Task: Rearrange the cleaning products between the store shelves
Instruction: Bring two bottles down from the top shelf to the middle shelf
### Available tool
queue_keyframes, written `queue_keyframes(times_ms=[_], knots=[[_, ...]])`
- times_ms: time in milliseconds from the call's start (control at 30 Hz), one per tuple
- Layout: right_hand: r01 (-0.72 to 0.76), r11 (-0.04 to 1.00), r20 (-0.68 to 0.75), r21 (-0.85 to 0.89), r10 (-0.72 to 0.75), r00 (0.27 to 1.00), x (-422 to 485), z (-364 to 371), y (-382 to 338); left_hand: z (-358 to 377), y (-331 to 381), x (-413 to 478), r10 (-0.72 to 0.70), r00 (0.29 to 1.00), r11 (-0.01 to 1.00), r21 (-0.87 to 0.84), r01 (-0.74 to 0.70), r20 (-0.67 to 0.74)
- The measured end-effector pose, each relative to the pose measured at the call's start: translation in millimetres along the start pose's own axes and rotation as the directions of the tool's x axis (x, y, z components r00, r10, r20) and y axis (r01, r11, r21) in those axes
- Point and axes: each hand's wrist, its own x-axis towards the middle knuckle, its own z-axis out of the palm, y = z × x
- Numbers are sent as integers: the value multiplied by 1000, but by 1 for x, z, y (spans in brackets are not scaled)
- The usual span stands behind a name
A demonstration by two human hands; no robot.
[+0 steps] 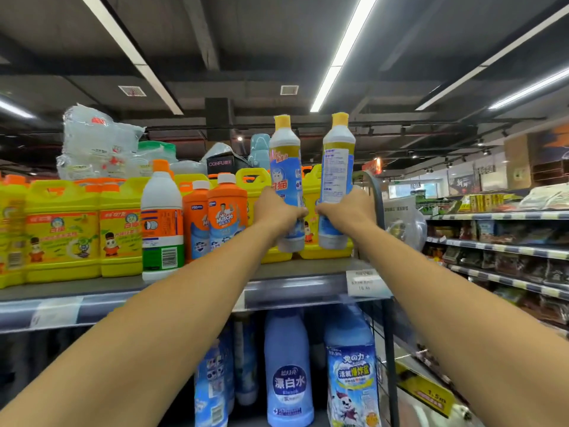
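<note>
Both my arms reach up to the top shelf (197, 300). My left hand (275, 209) grips a tall yellow-capped bottle with a blue cat label (284, 167) around its lower half. My right hand (348, 208) grips a second yellow-capped bottle (335, 161), its back label facing me. Both bottles are upright, side by side, held just above the right end of the shelf in front of yellow jugs (311, 208).
Yellow detergent jugs (64, 229), a white and orange bottle (161, 223) and orange Mr Muscle bottles (226, 211) stand on the top shelf. Blue bleach bottles (288, 368) fill the shelf below. Packaged goods (95, 143) are stacked behind. An aisle with food shelves (505, 251) lies to the right.
</note>
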Motion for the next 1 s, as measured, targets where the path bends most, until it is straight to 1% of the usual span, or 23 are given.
queue_keyframes(times_ms=[100,167,267,333,467,633,800,1000], knots=[[43,999,10,10,-43,999,-16,-22,-15,-14,14,-16,20,1000,998,-61,-20,1],[60,998,29,28,-61,998,-32,-36,-21,-23,22,-34,22,999,993,-117,-19,25],[50,997,70,51,-53,996,-63,-54,-26,-37,33,-67,6,996,981,-195,11,84],[35,996,104,78,-43,994,-86,-63,-25,-45,36,-92,27,994,977,-213,-4,106],[25,992,154,124,-44,987,-141,-84,-21,-61,35,-147,54,994,958,-286,-24,97],[22,981,195,192,-60,979,-203,-109,-22,-81,28,-216,15,997,947,-320,10,76],[6,971,198,238,-55,979,-254,-124,-23,-106,13,-274,-32,998,955,-292,48,59],[-20,946,236,325,-60,970,-312,-116,-17,-131,-24,-330,-91,996,956,-281,91,14]])
